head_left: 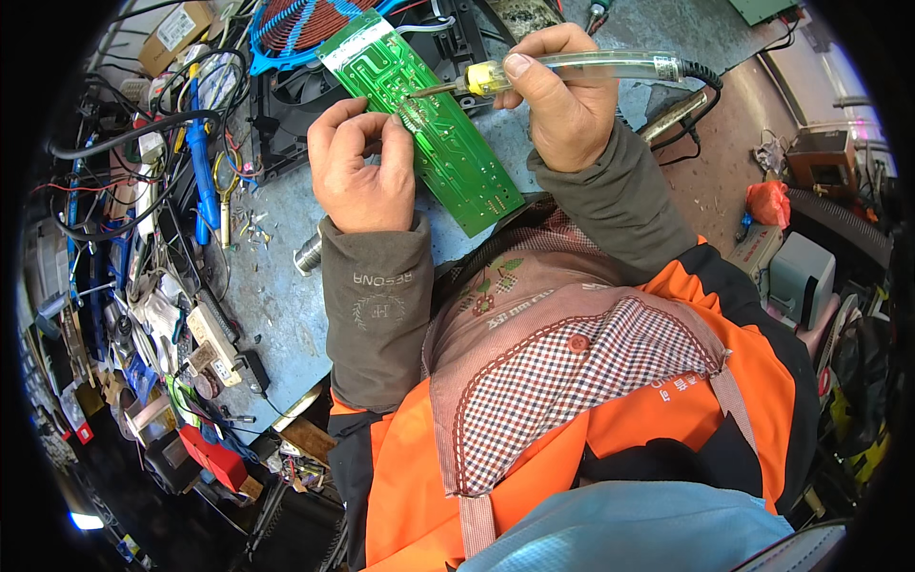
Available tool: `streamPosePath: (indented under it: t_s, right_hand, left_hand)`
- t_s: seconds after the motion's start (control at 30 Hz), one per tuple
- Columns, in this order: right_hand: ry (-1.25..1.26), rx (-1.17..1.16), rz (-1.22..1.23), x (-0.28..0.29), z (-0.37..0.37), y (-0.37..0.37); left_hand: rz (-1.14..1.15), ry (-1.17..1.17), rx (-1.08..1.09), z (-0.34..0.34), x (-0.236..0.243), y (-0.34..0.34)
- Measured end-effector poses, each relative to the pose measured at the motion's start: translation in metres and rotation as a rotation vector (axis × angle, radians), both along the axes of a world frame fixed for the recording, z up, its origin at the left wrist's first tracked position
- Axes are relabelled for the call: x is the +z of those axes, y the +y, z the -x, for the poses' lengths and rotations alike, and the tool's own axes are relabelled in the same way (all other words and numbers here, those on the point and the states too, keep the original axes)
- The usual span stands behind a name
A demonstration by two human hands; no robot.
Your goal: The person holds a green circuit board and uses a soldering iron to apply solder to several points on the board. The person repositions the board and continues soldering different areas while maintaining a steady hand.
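A long green circuit board [457, 153] lies tilted on the blue-grey workbench [276, 296]. My left hand [360, 164] grips its left edge and holds it steady. My right hand [558, 91] is closed around a soldering iron [581, 67] with a clear handle and yellow collar. The iron's metal tip touches the board near my left fingertips. A black cord runs from the handle's far end off to the right.
A black fan housing and a blue-and-red coil [305, 19] sit behind the board. Tools, wires, a blue-handled tool [198, 153] and small parts crowd the bench's left side. A solder roll [308, 254] lies by my left wrist. Boxes and an orange bag [768, 202] stand at right.
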State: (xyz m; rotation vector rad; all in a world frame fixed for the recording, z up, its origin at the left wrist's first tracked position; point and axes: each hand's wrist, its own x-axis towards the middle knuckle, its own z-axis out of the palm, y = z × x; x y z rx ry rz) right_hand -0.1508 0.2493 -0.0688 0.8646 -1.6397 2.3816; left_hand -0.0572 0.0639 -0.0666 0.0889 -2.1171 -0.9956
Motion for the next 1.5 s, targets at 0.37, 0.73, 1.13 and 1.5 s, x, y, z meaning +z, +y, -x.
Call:
streamPosePath:
  t_s: [0.37,0.73,1.13,1.5]
  right_hand:
    - [-0.007,-0.024,0.043,-0.0036,-0.0003,0.0019]
    - [-0.003,-0.021,-0.032,-0.0034,-0.0002,0.0038]
    - [0.002,-0.032,-0.05,-0.0021,-0.0003,0.0019]
    - [0.013,-0.045,0.009,-0.0033,0.0003,-0.0028]
  left_hand:
    - [-0.004,-0.014,0.004,0.0001,-0.0009,-0.0002]
    - [0.0,-0.013,0.005,-0.0004,-0.0007,0.0004]
    - [-0.014,-0.018,-0.001,-0.0009,0.0002,0.0008]
    - [-0.005,-0.016,0.004,-0.0005,-0.0001,0.0009]
